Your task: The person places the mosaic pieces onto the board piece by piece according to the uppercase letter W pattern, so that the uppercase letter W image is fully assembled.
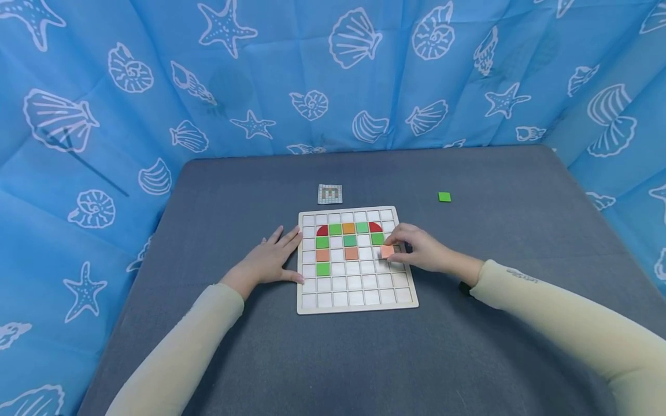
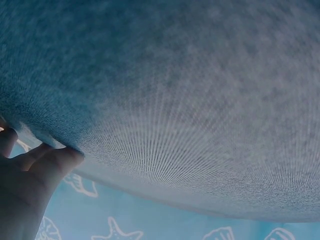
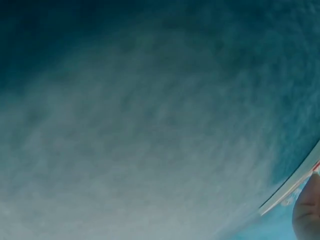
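Observation:
A white grid board (image 1: 354, 299) with a pale wooden frame lies on the table. Colored tiles sit in its upper cells, among them a red quarter-round tile (image 1: 322, 231), a green tile (image 1: 323, 269) and an orange tile (image 1: 348, 228). My right hand (image 1: 424, 248) pinches a salmon-orange square tile (image 1: 387, 251) between thumb and fingers, over a cell near the board's right side. Spread flat, my left hand (image 1: 270, 257) rests at the board's left edge with its fingertips touching the frame. In the right wrist view only a fingertip (image 3: 307, 210) shows by the board's edge.
Behind the board lies a small pattern card (image 1: 330, 195). A loose green tile (image 1: 444, 197) is on the grey table (image 1: 250, 346) at the back right. A blue curtain (image 1: 281, 69) with white shells and starfish hangs behind the table and at its sides.

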`<state>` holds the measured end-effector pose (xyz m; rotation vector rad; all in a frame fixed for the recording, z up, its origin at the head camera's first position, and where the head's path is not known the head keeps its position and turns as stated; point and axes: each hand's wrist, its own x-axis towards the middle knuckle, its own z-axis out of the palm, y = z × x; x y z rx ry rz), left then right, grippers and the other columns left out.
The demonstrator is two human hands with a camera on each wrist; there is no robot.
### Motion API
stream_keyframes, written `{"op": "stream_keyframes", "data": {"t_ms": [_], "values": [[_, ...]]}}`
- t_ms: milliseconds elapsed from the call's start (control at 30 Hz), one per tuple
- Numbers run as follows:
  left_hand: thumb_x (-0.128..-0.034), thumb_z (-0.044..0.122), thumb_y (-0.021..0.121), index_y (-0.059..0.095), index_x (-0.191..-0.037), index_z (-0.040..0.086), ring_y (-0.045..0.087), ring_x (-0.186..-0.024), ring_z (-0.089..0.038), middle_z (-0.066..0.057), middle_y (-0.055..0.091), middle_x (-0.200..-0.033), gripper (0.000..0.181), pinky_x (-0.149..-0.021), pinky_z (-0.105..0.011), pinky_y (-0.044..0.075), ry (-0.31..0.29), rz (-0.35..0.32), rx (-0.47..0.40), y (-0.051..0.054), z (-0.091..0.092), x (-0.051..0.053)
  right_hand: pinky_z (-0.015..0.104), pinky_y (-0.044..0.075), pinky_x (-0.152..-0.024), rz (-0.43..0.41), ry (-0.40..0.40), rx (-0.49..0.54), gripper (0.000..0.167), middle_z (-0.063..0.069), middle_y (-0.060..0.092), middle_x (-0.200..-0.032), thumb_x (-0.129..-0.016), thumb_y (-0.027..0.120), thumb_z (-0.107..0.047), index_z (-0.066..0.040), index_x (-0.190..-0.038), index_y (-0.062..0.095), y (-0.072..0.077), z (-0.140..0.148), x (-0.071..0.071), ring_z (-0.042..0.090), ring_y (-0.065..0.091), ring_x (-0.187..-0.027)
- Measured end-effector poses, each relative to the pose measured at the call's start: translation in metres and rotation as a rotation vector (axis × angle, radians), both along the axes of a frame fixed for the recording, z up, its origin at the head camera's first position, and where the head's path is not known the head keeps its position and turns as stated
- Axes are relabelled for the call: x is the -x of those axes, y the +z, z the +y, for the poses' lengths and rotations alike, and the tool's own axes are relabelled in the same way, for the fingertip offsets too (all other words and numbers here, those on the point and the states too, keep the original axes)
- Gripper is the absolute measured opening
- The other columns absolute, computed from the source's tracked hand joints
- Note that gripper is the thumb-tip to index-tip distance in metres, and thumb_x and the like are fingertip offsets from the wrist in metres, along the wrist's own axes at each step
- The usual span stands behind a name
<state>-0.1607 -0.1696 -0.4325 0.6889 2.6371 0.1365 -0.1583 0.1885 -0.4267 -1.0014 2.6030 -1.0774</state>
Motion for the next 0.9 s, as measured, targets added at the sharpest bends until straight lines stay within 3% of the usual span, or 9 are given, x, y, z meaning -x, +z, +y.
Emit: {"op": "stream_keyframes", "data": {"t_ms": [233,567,900], "values": [[-0.0795,0.068,0.063,0.013,-0.157,0.011,0.003,-0.146,-0.039,-0.007,0.007,-0.163,0.109,-0.110,-0.063,0.021,0.009,0.001,0.005,-0.002,0.000,0.001,0.031,0.040,-0.064,0.002,-0.012,-0.070,0.022,0.004,0.055,-0.088,-0.085,0.076,-0.010,0.000,-0.103,0.070,-0.002,-0.012,0.001,0.020,0.047,-0.076],[-0.0801,0.067,0.063,0.013,-0.157,0.011,0.002,-0.146,-0.039,-0.006,0.006,-0.163,0.108,-0.110,-0.063,0.021,0.004,-0.005,0.007,-0.001,0.000,0.001,0.034,0.041,-0.068,0.011,-0.049,-0.132,0.029,0.006,0.057,-0.088,-0.084,0.077,-0.009,0.004,-0.108,0.068,-0.003,-0.019,0.001,0.018,0.047,-0.077],[-0.0805,0.066,0.063,0.013,-0.157,0.011,0.001,-0.147,-0.039,-0.007,0.005,-0.163,0.107,-0.111,-0.062,0.020,0.002,-0.013,0.004,0.000,0.000,0.000,0.035,0.042,-0.068,-0.049,-0.127,-0.093,0.030,0.008,0.055,-0.089,-0.087,0.073,-0.008,0.005,-0.113,0.066,0.005,-0.002,0.008,0.019,0.047,-0.076]]}}
